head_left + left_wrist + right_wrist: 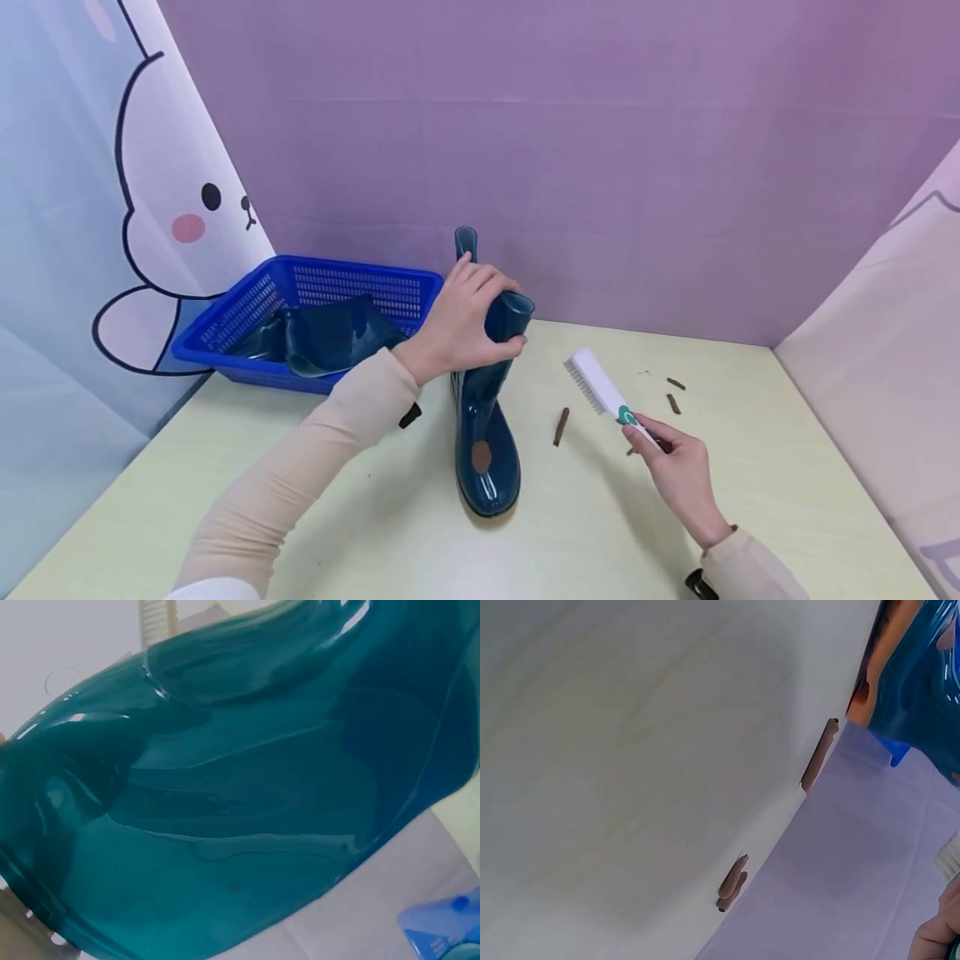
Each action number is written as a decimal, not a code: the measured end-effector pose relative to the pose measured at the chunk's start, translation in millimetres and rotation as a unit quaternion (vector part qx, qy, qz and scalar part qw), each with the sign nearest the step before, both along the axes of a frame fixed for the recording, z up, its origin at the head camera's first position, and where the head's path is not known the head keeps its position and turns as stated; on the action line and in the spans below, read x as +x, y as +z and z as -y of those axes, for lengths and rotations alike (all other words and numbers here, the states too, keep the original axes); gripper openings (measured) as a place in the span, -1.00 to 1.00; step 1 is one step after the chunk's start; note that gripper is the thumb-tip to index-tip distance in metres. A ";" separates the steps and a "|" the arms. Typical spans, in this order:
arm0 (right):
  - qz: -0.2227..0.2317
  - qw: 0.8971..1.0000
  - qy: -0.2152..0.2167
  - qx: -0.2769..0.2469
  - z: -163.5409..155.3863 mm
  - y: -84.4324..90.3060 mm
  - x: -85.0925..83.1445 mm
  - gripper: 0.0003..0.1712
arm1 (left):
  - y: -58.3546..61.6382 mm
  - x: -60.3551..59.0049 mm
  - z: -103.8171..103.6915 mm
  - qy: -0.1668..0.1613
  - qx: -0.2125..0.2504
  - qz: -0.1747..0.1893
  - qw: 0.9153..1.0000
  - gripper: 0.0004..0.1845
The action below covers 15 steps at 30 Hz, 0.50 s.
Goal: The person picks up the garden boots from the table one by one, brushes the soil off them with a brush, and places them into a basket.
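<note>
A glossy dark green rubber boot stands upright on the table, toe toward me, with a brown patch on the toe. My left hand grips its shaft near the top, thumb spread to the right side. The boot's green surface fills most of the left wrist view. To the right, my right hand holds a white scrub brush by its handle, bristles facing left and apart from the boot. Only the brush's bristles and part of the hand show at the right wrist view's edge.
A blue plastic basket stands at the back left, with another dark green boot lying in it. Several brown strips lie on the pale table, one strip between boot and brush. A purple cloth hangs behind.
</note>
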State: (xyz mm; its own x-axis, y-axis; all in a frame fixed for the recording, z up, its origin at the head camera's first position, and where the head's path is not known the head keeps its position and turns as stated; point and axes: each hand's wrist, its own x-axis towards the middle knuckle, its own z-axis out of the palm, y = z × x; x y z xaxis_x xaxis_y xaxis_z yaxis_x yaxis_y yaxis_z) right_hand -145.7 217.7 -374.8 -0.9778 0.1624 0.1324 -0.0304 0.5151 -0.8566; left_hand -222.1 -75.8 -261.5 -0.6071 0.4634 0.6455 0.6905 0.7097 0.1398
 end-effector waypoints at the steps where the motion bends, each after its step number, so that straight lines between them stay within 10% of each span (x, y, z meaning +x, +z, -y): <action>1: 0.002 1.000 0.000 0.000 0.3 -0.3 -0.3 -0.59 | 0.0 -0.3 2.3 -0.022 0.012 -0.001 1.000 -0.51; 6: 0.003 1.000 0.003 -0.002 2.1 -1.4 -1.3 -0.58 | -1.5 -0.6 9.8 -0.076 0.043 -0.013 0.996 -0.62; 15: -0.003 1.000 0.011 -0.009 6.9 -0.6 -3.8 -0.58 | -4.9 0.6 13.3 -0.062 0.074 -0.028 0.995 -0.60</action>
